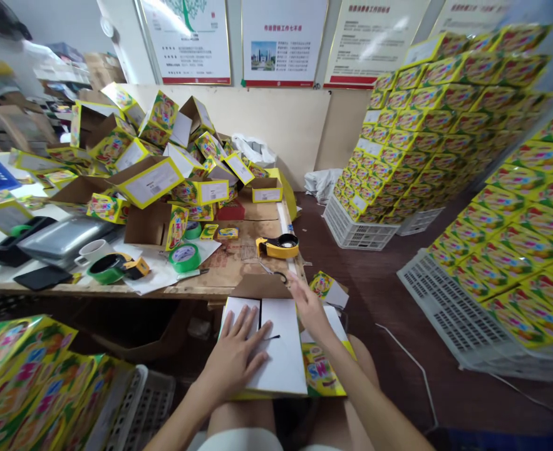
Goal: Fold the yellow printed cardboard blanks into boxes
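On my lap lies a carton (pixel 283 360) with white panels facing up and a brown flap (pixel 262 287) raised at its far end. My left hand (pixel 239 344) is spread flat on the white panels, fingers apart. A dark gap runs between the panels, with a small dark mark near my fingers. Beyond the carton's far right corner, my right hand (pixel 308 307) has its fingertips closed at the dark handle of small scissors (pixel 276 273), whose blades point left over the table edge. Another printed yellow-green carton (pixel 323 369) sits against the right side, partly under my right forearm.
A yellow tape dispenser (pixel 279 245) and green tape roll (pixel 185 257) lie on the table (pixel 229 269). Open cartons (pixel 151 181) are heaped at the back left. Cartons stand stacked on white crates (pixel 358 228) at right; more cartons (pixel 22 382) stand at lower left. A cord (pixel 417 363) crosses the floor.
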The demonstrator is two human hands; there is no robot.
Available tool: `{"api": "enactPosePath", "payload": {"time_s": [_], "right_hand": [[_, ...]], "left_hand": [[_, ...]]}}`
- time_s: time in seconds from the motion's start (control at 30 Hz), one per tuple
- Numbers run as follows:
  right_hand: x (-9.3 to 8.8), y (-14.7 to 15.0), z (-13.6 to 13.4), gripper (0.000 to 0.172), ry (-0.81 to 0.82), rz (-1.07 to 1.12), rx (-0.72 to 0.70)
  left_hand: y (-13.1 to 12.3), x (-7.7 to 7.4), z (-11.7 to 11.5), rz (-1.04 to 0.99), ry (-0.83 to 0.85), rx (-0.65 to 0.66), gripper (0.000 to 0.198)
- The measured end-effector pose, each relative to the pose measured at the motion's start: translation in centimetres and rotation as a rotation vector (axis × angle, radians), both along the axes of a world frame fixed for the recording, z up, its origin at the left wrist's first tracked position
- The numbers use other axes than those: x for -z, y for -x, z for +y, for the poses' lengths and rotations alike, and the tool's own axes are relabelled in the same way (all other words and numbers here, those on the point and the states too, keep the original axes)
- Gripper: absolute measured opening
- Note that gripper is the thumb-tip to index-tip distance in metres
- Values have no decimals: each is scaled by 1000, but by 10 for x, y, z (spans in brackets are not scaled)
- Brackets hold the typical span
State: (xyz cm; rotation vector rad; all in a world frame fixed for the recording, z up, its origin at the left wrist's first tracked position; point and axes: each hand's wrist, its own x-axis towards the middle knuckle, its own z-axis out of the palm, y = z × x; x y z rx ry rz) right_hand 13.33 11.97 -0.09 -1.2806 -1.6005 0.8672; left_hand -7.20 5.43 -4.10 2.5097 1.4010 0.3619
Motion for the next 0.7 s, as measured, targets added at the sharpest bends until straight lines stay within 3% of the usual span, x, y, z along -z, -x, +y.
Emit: {"api": "enactPosePath", "payload": {"time_s": [0.1,0.17,0.23,0.33,0.43,0.57,0.7], "right_hand": [[-6,1,23,67,161,-111,-256],[-1,4,21,51,208,-215,-338],[10,9,10,41,171,-347,-270],[26,17,-8,53,43,-600,-113],[37,23,-16,55,-65,-700,-44],[42,19,-14,65,-84,-616,-30],[39,8,-25,52,-49,-239,30]], "left_hand": [[3,-3,-2,-90,-50,-1,49],[9,-2,-6,-254,-100,-94,32],[17,5,-12,-464,-143,-300,23],[27,24,-19,-750,-97,-623,20],[29,38,-21,-1011,113,-787,49],[23,30,-25,-1244,489,-800,62],[20,6,-36,-1383,609,-597,71]]}}
